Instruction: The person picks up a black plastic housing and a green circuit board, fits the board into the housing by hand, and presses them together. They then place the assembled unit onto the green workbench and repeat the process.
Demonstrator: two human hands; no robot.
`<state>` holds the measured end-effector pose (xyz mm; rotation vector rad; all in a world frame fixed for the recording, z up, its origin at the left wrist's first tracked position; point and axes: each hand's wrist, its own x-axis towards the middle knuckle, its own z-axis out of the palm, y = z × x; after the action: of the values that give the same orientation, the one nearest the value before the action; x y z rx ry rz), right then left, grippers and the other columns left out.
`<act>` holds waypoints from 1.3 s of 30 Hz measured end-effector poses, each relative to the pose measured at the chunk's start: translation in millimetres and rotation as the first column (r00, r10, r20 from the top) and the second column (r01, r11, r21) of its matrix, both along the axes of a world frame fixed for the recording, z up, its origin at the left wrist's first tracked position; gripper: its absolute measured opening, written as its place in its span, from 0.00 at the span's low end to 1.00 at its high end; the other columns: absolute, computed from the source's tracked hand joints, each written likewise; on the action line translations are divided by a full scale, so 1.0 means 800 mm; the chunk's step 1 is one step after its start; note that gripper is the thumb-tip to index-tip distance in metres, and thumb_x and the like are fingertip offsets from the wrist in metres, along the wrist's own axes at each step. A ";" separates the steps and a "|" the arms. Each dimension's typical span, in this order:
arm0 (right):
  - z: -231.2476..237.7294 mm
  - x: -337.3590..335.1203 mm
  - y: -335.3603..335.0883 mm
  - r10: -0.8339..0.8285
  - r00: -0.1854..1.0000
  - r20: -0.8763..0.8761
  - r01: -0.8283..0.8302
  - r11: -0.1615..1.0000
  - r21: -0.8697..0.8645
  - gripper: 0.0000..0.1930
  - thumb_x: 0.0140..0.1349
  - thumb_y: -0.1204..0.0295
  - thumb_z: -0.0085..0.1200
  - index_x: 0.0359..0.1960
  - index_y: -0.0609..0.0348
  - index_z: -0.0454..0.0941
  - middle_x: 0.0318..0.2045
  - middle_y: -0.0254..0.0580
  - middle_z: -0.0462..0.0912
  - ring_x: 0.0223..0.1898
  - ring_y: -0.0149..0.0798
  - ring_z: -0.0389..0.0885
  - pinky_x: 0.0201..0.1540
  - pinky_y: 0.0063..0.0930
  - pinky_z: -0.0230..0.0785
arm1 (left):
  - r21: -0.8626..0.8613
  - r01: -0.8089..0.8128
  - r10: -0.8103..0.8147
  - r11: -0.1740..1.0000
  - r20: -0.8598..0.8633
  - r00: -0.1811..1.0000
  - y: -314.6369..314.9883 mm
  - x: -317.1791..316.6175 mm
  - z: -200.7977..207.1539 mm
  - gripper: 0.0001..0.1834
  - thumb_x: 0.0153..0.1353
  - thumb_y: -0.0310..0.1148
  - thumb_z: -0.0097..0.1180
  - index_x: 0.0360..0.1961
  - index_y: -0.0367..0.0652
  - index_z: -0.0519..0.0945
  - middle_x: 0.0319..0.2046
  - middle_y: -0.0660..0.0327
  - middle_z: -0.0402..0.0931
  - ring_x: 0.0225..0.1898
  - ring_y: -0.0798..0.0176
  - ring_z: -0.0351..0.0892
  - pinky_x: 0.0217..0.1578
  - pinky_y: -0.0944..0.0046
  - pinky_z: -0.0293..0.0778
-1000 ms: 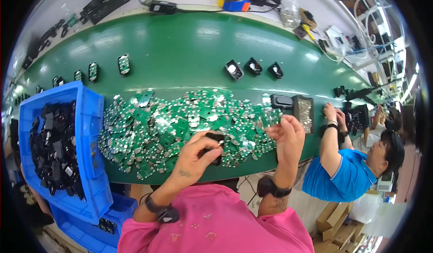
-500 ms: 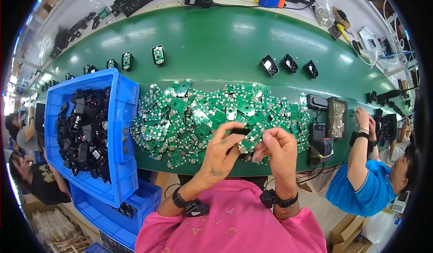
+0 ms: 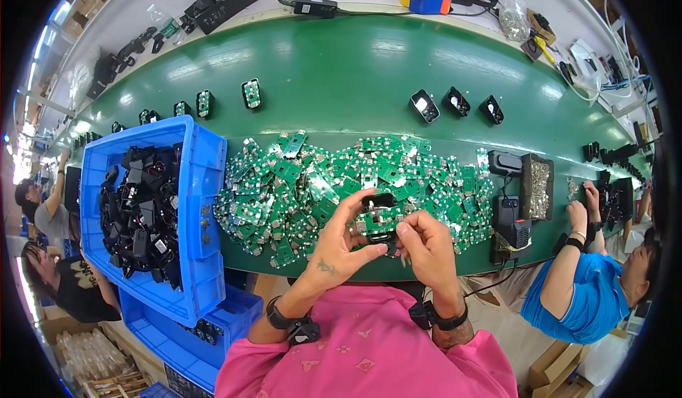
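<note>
My left hand point(image 3: 335, 247) is curled around a small black plastic housing point(image 3: 381, 200), with thumb and fingers at its sides. Across the housing lies a green circuit board point(image 3: 379, 220). The bent fingers of my right hand point(image 3: 430, 250) pinch at the board's right end. I cannot tell whether the board is seated inside the housing. Both hands are over the near edge of a wide pile of loose green circuit boards point(image 3: 305, 185).
A blue bin point(image 3: 208, 220) of black parts stands left. Far along the green table point(image 3: 334, 71) are housings with boards point(image 3: 251, 94) and bare-looking housings point(image 3: 425, 106). Right are a tray of small metal parts point(image 3: 538, 185), a black device point(image 3: 510, 227) and a person in blue point(image 3: 575, 291).
The board, tilted between my hands before, now lies level across the housing. My left hand has turned the housing, and my right hand has moved slightly left and lower.
</note>
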<state>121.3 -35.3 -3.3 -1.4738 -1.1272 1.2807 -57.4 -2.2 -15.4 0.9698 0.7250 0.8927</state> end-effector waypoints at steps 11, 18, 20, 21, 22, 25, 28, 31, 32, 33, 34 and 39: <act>0.020 -0.019 0.005 -0.230 0.973 0.030 0.222 0.960 0.171 0.05 0.67 0.77 0.53 0.36 0.67 0.77 0.23 0.34 0.78 0.19 0.21 0.73 0.21 0.16 0.65 | -0.090 0.031 -0.038 0.995 -0.080 0.996 0.004 -0.001 0.010 0.30 0.64 0.19 0.51 0.67 0.42 0.60 0.57 0.54 0.71 0.38 0.69 0.83 0.31 0.75 0.78; 0.029 -0.022 0.015 0.011 0.981 -0.194 -0.008 1.000 0.013 0.08 0.67 0.78 0.53 0.44 0.69 0.80 0.25 0.36 0.80 0.19 0.23 0.76 0.20 0.16 0.69 | 0.000 -0.009 0.009 1.000 -0.133 0.991 0.000 0.002 0.002 0.28 0.64 0.20 0.52 0.65 0.42 0.64 0.54 0.57 0.73 0.37 0.75 0.79 0.31 0.75 0.77; 0.025 -0.018 0.014 0.029 0.978 -0.208 -0.031 0.999 -0.007 0.08 0.67 0.77 0.54 0.43 0.68 0.81 0.25 0.35 0.80 0.18 0.23 0.76 0.19 0.16 0.68 | 0.008 0.067 -0.065 0.998 -0.182 0.981 0.001 -0.001 0.003 0.29 0.62 0.17 0.52 0.65 0.41 0.63 0.57 0.55 0.70 0.42 0.71 0.79 0.34 0.73 0.79; 0.027 -0.019 0.013 0.035 0.977 -0.209 -0.037 0.999 -0.008 0.08 0.67 0.77 0.54 0.43 0.68 0.81 0.25 0.35 0.80 0.18 0.23 0.76 0.19 0.16 0.68 | 0.007 0.062 -0.059 0.998 -0.182 0.981 0.001 -0.002 0.005 0.29 0.62 0.17 0.52 0.65 0.41 0.63 0.57 0.55 0.70 0.42 0.71 0.79 0.34 0.73 0.79; 0.029 -0.019 0.011 0.027 0.985 -0.170 -0.025 1.000 0.014 0.07 0.66 0.77 0.54 0.42 0.67 0.81 0.25 0.36 0.80 0.18 0.24 0.76 0.19 0.18 0.67 | -0.007 0.060 -0.061 0.998 -0.183 0.981 0.001 -0.001 0.009 0.30 0.62 0.17 0.52 0.65 0.41 0.63 0.57 0.56 0.70 0.43 0.71 0.78 0.35 0.73 0.79; 0.022 -0.024 0.010 0.005 0.989 0.147 -0.044 0.964 0.264 0.05 0.65 0.78 0.55 0.40 0.65 0.81 0.25 0.38 0.80 0.18 0.28 0.77 0.20 0.21 0.67 | -0.010 0.002 -0.003 1.000 -0.151 0.989 0.001 0.002 0.013 0.30 0.61 0.15 0.52 0.65 0.41 0.64 0.57 0.56 0.70 0.46 0.70 0.78 0.39 0.72 0.79; 0.021 -0.034 0.006 -0.120 0.905 0.407 -0.096 0.876 0.473 0.03 0.63 0.79 0.55 0.35 0.65 0.79 0.25 0.43 0.80 0.20 0.35 0.78 0.23 0.27 0.67 | 0.052 -0.098 0.104 0.994 -0.147 0.984 0.001 0.001 0.009 0.30 0.60 0.14 0.52 0.64 0.39 0.65 0.57 0.56 0.70 0.50 0.68 0.77 0.44 0.70 0.78; 0.025 -0.033 0.006 -0.116 0.882 0.457 -0.136 0.865 0.484 0.02 0.62 0.79 0.55 0.35 0.64 0.79 0.25 0.44 0.79 0.20 0.37 0.77 0.23 0.29 0.66 | 0.137 -0.134 0.159 0.981 -0.198 0.967 0.001 -0.004 0.009 0.30 0.59 0.13 0.52 0.64 0.37 0.66 0.58 0.56 0.70 0.52 0.66 0.77 0.47 0.69 0.77; 0.030 -0.029 0.006 -0.046 0.879 0.474 -0.183 0.886 0.426 0.02 0.62 0.79 0.56 0.35 0.64 0.78 0.26 0.46 0.80 0.22 0.42 0.79 0.24 0.32 0.68 | 0.168 -0.128 0.163 0.977 -0.219 0.962 0.000 -0.005 0.011 0.29 0.59 0.13 0.51 0.63 0.37 0.66 0.58 0.56 0.70 0.53 0.66 0.76 0.49 0.68 0.77; 0.034 -0.027 0.006 0.024 0.872 0.488 -0.229 0.902 0.365 0.03 0.61 0.79 0.57 0.35 0.64 0.78 0.27 0.48 0.80 0.24 0.48 0.80 0.26 0.35 0.71 | 0.191 -0.151 0.190 0.970 -0.204 0.960 -0.002 -0.004 0.014 0.28 0.59 0.14 0.53 0.62 0.37 0.69 0.56 0.56 0.73 0.51 0.66 0.78 0.48 0.68 0.78; 0.037 -0.025 0.008 0.025 0.872 0.489 -0.229 0.903 0.363 0.03 0.61 0.79 0.57 0.35 0.64 0.78 0.27 0.48 0.80 0.24 0.48 0.80 0.26 0.35 0.71 | 0.189 -0.151 0.189 0.970 -0.203 0.961 -0.003 -0.006 0.018 0.28 0.59 0.14 0.53 0.62 0.37 0.69 0.56 0.56 0.73 0.51 0.66 0.78 0.48 0.68 0.78; 0.051 -0.021 0.014 0.182 0.887 0.426 -0.297 0.929 0.221 0.03 0.60 0.77 0.57 0.33 0.65 0.78 0.25 0.47 0.81 0.24 0.47 0.81 0.27 0.36 0.71 | 0.429 -0.070 0.249 0.900 -0.376 0.892 -0.002 -0.013 0.028 0.27 0.56 0.15 0.56 0.59 0.41 0.75 0.50 0.56 0.79 0.42 0.68 0.81 0.40 0.69 0.80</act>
<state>104.8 -24.0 37.5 -1.4436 -1.7361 0.9439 -67.4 -3.9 6.9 1.5244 1.0263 1.0151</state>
